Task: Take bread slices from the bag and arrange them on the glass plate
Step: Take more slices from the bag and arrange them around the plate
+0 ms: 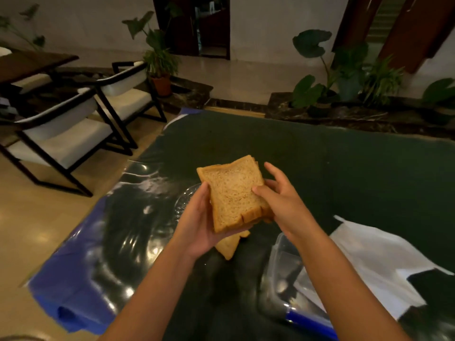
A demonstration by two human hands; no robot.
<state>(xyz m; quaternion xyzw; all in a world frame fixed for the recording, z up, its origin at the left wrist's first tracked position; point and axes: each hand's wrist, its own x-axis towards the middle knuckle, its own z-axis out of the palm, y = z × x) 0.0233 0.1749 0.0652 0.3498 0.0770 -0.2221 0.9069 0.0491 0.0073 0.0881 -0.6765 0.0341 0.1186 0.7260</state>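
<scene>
A stack of brown bread slices (232, 190) is held up above the table between both hands. My left hand (199, 222) supports it from below and the left, fingers under the stack. My right hand (278, 200) grips its right edge, thumb on the top slice. Beneath the stack, a glass plate (183, 200) shows as a clear rim to the left of the bread. Another slice (230, 244) lies below my hands, its corner sticking out toward me. The clear bread bag (283, 279) lies on the table to the right, under my right forearm.
The table wears a dark green cloth (344, 173) under shiny clear plastic, with blue sheet (71, 286) hanging off its left edge. White paper (374, 262) lies at the right. Chairs (73, 129) stand left of the table; potted plants line the far side.
</scene>
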